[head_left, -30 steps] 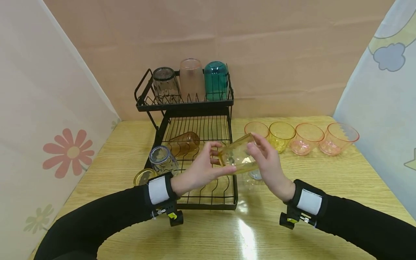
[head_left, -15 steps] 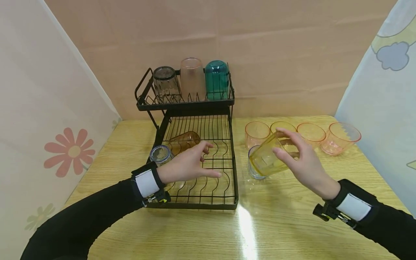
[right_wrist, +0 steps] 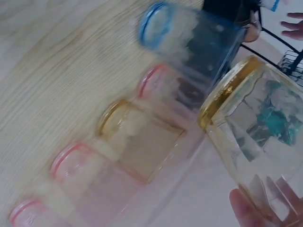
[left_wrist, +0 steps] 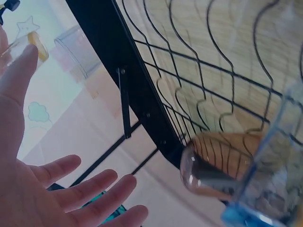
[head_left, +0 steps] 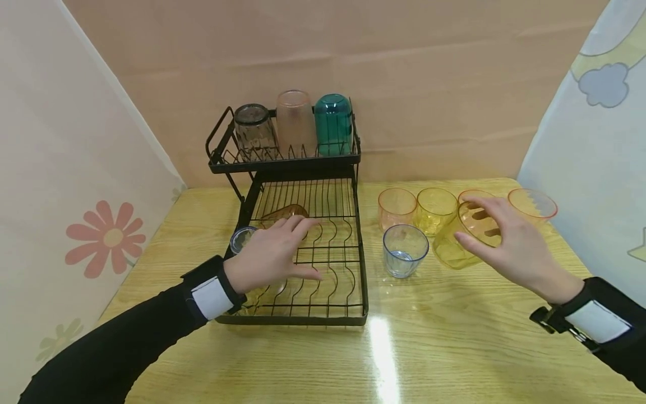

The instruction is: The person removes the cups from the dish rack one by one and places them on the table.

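Observation:
My right hand (head_left: 520, 249) grips a tilted yellow glass (head_left: 451, 249) near its rim, in front of the row on the right of the table. The right wrist view shows this glass's thick amber base (right_wrist: 227, 94) close up. Over the lower tier of the black dish rack (head_left: 315, 321), my left hand (head_left: 270, 252) has its fingers spread and holds nothing. Beneath and behind it are a brown glass (head_left: 290, 211) lying on its side and a blue-tinted glass (left_wrist: 270, 189), both partly hidden by the hand in the head view. A clear blue-rimmed glass (head_left: 404, 255) stands upright beside the rack.
Behind the held glass, a row has a pink glass (head_left: 397, 210), a yellow glass (head_left: 435, 212) and further pink-rimmed glasses (head_left: 532, 203). On the upper tier stand a grey glass (head_left: 254, 132), a pale pink glass (head_left: 296, 123) and a teal glass (head_left: 333, 126), all upside down.
Both hands first held the yellow glass over the rack's right side. The left hand let go and drew back left; the right hand carried the glass right, past the blue-rimmed glass.

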`<action>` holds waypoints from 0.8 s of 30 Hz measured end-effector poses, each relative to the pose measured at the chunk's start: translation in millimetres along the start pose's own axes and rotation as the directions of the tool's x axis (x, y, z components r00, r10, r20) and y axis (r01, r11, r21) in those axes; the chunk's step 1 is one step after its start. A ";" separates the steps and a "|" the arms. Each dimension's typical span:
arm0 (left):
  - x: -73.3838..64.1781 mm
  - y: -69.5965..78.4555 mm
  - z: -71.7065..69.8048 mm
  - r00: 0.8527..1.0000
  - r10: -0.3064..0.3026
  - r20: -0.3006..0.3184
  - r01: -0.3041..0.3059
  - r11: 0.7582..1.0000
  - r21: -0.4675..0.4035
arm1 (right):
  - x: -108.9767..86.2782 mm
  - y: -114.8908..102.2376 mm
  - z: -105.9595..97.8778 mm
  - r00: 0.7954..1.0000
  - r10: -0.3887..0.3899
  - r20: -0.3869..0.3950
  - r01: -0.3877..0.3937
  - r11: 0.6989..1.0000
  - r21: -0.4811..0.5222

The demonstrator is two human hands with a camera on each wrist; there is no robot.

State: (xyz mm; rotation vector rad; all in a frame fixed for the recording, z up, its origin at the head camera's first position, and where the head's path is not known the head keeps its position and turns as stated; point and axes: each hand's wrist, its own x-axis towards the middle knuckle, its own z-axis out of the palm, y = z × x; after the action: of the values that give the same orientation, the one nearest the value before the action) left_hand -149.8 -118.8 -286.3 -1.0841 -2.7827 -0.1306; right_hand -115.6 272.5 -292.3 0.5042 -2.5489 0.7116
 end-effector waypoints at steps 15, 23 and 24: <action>-23.5 -23.2 -12.1 0.986 -0.034 -0.163 0.056 0.989 0.138 | -1.7 39.4 25.6 0.990 -0.032 0.136 0.070 0.956 -0.284; -26.6 -25.7 -13.9 0.982 -0.042 -0.185 0.065 0.991 0.121 | -6.7 50.7 44.6 0.976 -0.022 0.217 0.076 0.966 -0.246; -26.9 -26.1 -14.3 0.982 -0.044 -0.186 0.068 0.990 0.125 | -6.9 51.2 46.5 0.975 -0.022 0.223 0.076 0.968 -0.240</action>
State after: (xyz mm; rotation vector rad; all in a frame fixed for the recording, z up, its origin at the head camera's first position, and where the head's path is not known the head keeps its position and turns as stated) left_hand -146.3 -157.8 -277.5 -0.9140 -2.6176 -0.0499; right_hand -147.6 289.2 -351.7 0.5858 -2.7672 0.3263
